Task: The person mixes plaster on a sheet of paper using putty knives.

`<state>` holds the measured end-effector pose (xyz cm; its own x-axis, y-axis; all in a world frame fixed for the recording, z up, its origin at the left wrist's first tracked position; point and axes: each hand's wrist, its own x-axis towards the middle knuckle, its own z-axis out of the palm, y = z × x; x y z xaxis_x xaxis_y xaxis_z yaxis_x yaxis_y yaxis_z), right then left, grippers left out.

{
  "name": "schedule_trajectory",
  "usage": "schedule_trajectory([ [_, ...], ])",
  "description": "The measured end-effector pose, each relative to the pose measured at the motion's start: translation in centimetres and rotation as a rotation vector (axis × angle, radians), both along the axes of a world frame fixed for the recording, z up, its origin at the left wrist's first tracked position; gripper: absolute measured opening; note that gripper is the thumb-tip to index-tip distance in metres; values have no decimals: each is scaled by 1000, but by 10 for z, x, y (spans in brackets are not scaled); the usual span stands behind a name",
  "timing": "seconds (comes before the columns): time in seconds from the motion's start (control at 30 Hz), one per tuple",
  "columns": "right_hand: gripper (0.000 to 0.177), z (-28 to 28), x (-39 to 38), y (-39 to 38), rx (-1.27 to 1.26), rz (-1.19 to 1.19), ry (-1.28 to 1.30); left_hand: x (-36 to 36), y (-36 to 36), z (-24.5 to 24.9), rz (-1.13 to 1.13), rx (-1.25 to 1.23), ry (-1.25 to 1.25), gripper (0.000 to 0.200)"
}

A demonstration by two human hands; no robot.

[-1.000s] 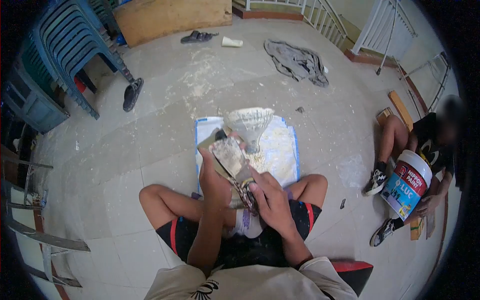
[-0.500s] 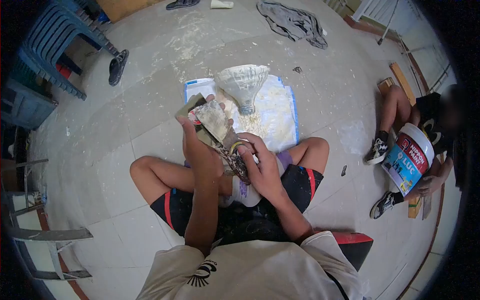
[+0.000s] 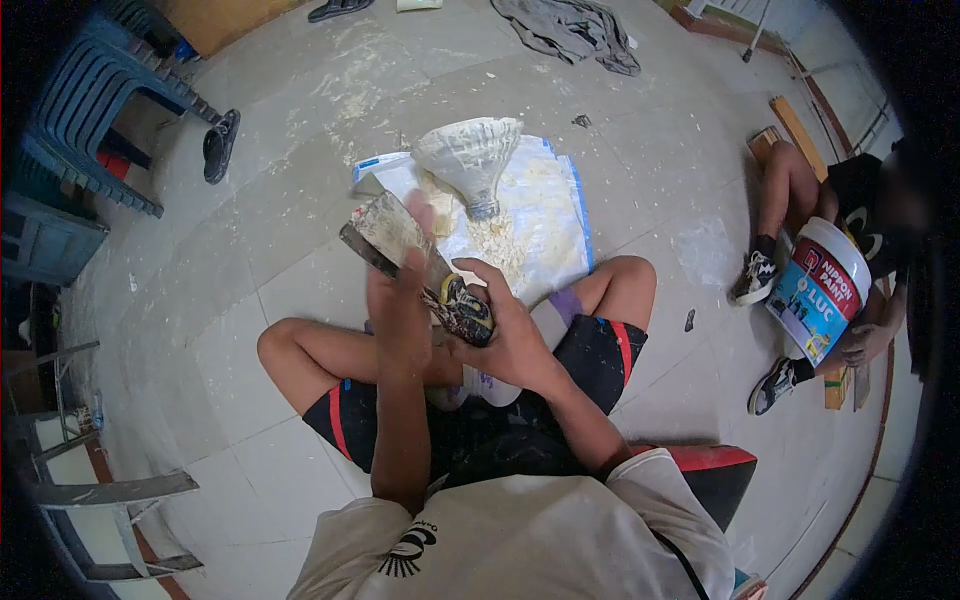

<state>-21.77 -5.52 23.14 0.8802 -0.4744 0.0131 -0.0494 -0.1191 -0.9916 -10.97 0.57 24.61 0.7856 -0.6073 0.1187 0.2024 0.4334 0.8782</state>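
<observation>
My right hand (image 3: pixel 515 340) is closed around the dark, paint-crusted handle of a putty knife (image 3: pixel 385 228). Its wide, whitish-smeared blade points up and to the left. Blurred by motion, my left hand (image 3: pixel 402 295) is at the blade, its thumb side close to the metal. A flat greenish scraper plate (image 3: pixel 369 186) shows partly behind the blade, at my left hand; most of it is hidden. Beyond both hands, a cut-off plastic bottle (image 3: pixel 468 160), coated with pale putty, lies on a white plastic sheet (image 3: pixel 550 215) with crumbs of dried material.
Someone sits at the right beside a Nippon Paint bucket (image 3: pixel 822 290). Stacked blue chairs (image 3: pixel 100 100) and a sandal (image 3: pixel 221 146) are at the left. A grey cloth (image 3: pixel 570 32) lies at the back. Metal framing (image 3: pixel 110 492) stands lower left.
The putty knife has shifted left and turned in my right hand, its blade tilting more to the left. My left hand has moved across the blade. The view has shifted slightly.
</observation>
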Motion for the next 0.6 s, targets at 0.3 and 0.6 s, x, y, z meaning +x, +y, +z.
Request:
schedule_trajectory([
  [0.3,48,-8,-5,-11,-272,-25,27,-3,3,-4,60,-32,183,59],
  [0.6,40,-16,-1,0,-448,-127,-31,-1,10,-2,96,-12,92,58],
])
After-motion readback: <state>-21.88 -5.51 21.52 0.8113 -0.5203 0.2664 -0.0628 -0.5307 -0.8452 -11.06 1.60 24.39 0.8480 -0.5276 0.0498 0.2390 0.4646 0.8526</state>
